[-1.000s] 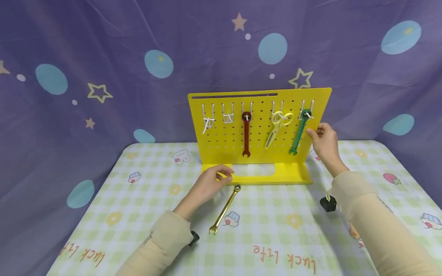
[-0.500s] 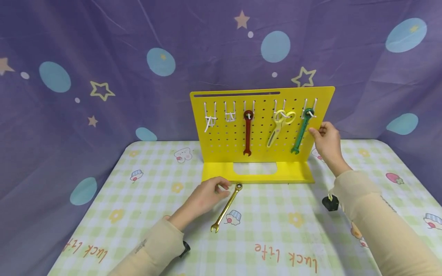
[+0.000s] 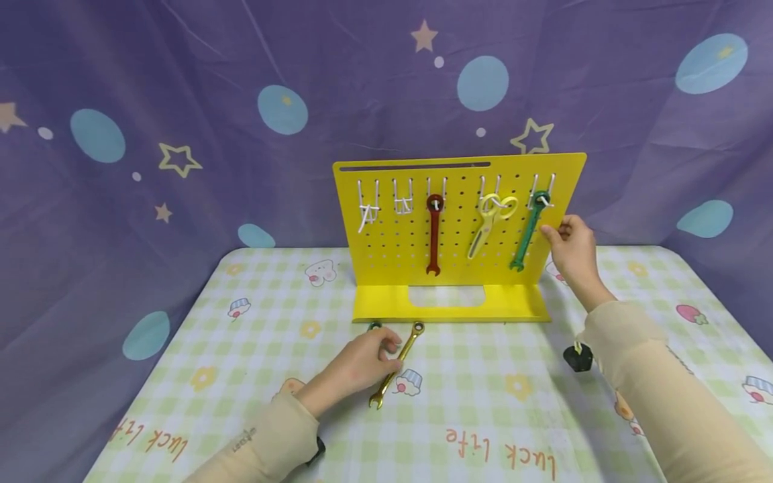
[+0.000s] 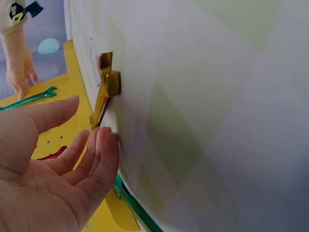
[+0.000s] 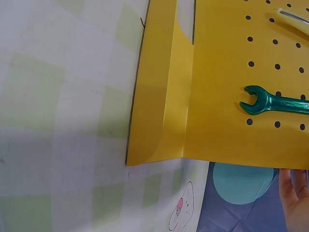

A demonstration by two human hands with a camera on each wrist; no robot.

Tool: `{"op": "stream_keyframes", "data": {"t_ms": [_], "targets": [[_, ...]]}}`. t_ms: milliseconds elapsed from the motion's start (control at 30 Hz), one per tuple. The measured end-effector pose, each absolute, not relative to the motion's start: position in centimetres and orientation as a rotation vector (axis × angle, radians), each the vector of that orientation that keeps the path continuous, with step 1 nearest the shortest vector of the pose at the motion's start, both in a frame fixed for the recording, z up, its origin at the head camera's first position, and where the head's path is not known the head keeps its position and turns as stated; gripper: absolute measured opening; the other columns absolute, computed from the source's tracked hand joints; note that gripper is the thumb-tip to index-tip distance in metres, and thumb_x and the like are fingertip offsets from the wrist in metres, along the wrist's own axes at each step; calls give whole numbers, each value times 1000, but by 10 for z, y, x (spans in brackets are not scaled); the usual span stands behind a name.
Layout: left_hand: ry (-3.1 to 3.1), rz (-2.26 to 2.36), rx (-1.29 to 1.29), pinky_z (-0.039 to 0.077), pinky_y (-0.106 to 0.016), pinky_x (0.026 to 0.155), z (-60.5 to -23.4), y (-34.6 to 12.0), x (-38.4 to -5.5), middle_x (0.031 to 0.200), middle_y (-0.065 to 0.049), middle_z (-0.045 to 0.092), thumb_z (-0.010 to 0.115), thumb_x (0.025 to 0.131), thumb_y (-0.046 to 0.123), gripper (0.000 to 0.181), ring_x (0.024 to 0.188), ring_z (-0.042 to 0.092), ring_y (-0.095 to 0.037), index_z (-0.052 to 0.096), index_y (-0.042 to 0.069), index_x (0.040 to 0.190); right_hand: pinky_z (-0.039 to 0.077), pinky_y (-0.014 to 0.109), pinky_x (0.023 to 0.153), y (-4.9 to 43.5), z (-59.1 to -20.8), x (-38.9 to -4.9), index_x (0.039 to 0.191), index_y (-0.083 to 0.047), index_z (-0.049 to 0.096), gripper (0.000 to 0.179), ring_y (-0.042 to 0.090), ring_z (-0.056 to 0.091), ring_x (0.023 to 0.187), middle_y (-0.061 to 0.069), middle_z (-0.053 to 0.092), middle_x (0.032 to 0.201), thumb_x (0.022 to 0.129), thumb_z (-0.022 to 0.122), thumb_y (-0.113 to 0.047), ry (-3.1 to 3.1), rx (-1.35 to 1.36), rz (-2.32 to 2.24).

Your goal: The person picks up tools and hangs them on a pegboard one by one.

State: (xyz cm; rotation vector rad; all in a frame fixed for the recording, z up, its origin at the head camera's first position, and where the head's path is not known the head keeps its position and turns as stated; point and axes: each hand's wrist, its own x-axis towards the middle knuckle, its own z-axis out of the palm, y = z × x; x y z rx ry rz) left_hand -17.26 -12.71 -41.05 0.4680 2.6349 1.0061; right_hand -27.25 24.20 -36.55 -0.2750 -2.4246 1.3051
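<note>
My left hand (image 3: 362,359) hovers low over the table, its fingertips at the shaft of a gold combination wrench (image 3: 409,345). In the left wrist view, thumb and fingers are apart, with the gold wrench just past the fingertips. A green wrench (image 4: 137,208) lies beside it, mostly hidden under that hand in the head view. My right hand (image 3: 574,251) pinches the right edge of a yellow pegboard (image 3: 386,268). On its white hooks hang a red wrench (image 3: 433,235), yellow scissors (image 3: 488,225) and another green wrench (image 3: 528,231).
Two white hooks (image 3: 368,208) at the pegboard's left carry nothing. The board's folded base (image 3: 513,305) stands on a checked tablecloth (image 3: 471,396). A purple patterned curtain (image 3: 374,80) hangs behind the table. Black wrist devices (image 3: 578,357) show by both sleeves.
My left hand has drawn back from the board's base toward the gold wrench, uncovering the end of the green wrench on the table. The right hand keeps its hold on the board.
</note>
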Motion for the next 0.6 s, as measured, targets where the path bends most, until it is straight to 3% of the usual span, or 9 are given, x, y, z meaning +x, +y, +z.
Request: {"op": "stream_keyframes", "data": {"t_ms": [200,433,600], "targets": [[2661,940,455,48,-30,71,-414,-124,-167,99,0,62,79,85,13,37,77,54,-12,62,5,117,44,14,75,240,-368,-274,124,11,51,42,10,53,88,25,61,114,102,56,-24,-2415,-264,1315],[2759,849,501,47,-25,69,-416,-123,-166,99,-1,60,70,85,-3,28,74,52,-10,63,3,111,43,14,74,240,-368,-274,123,12,52,41,12,54,90,27,62,113,102,56,-23,-2399,-263,1300],[2780,822,533,47,-25,69,-415,-125,-169,95,0,60,69,82,-5,27,76,52,-11,64,4,107,43,14,74,242,-368,-274,122,12,52,40,12,53,89,26,62,113,102,55,-23,-2400,-261,1294]]}}
